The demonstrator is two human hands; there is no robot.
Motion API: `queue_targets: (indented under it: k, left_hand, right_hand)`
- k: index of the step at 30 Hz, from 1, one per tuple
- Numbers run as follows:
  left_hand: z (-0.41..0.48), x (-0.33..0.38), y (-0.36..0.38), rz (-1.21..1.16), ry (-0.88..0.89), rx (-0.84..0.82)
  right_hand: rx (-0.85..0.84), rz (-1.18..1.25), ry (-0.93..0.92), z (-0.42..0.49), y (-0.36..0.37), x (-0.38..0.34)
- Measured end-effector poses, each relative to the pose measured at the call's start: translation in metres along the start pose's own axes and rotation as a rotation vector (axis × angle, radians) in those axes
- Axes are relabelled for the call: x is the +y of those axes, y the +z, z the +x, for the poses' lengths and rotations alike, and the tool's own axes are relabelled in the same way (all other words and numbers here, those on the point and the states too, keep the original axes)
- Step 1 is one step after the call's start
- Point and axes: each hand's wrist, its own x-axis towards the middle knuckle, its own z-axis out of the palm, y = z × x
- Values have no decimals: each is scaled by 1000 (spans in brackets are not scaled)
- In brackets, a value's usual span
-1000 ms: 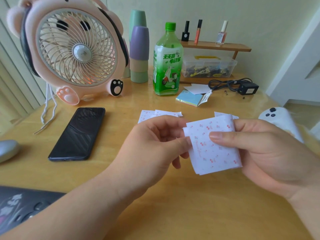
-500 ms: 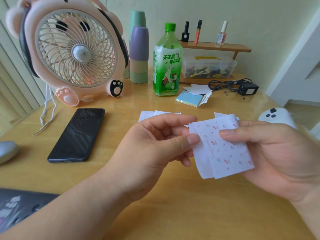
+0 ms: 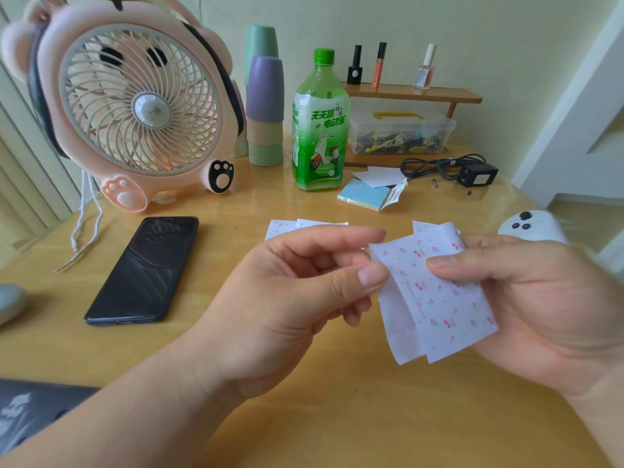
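1. The table (image 3: 337, 417) is a wooden top with everything sitting on it. The hands work just above its near-middle part.
2. The fan (image 3: 141, 106) is pink and bear-shaped, back left, and it's not part of the job.
3. The left hand (image 3: 287, 298) is narrowed to a pinch. Its thumb tip is on the left edge of the paper (image 3: 439, 298), with curled fingers right behind and the forefinger stretched out above.
4. The right hand (image 3: 540, 305) holds the paper too, with the thumb flat across the printed face and the fingers underneath.
5. The bottle (image 3: 319, 130) is green and stands upright behind the hands, well apart from them.
6. The phone (image 3: 143, 270) lies face up to the left.
7. The paper is held off the table between both hands. Its cherry-print side faces up at the camera. Its long axis runs away from the person to towards them, with the near end swung a bit right. A plain white layer sticks out along the left edge under the printed one. My guess is they're at the splitting or peeling step and the layers have only just started to part. The next move would be catching just one layer with the left thumb and finger and drawing it left. The right hand would pin the other layer. It looks thin, so go slow or it'll tear.
8. The scraps (image 3: 283, 228) are more printed bits lying flat just beyond the left hand.
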Motion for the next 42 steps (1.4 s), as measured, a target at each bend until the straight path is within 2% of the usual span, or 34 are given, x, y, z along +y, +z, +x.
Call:
queue_targets:
  k: [2, 11, 16, 31, 34, 37, 42]
  left_hand:
    - [0, 0, 1, -18, 3, -4]
    - [0, 2, 2, -18, -14, 11]
    - [-1, 3, 3, -31, -17, 11]
    - [-1, 6, 7, -10, -15, 25]
    - [0, 3, 3, -13, -4, -8]
    - [0, 1, 2, -31, -7, 0]
    - [1, 1, 3, -15, -16, 22]
  right_hand:
    - [48, -47, -6, -2, -1, 1]
    - [40, -40, -15, -2, 2, 2]
    - [-60, 60, 7, 2, 5, 1]
    - [-43, 29, 8, 0, 5, 2]
    - [26, 0, -5, -1, 10, 2]
    - [236, -102, -10, -3, 14, 2]
    - [264, -151, -3, 0, 15, 3]
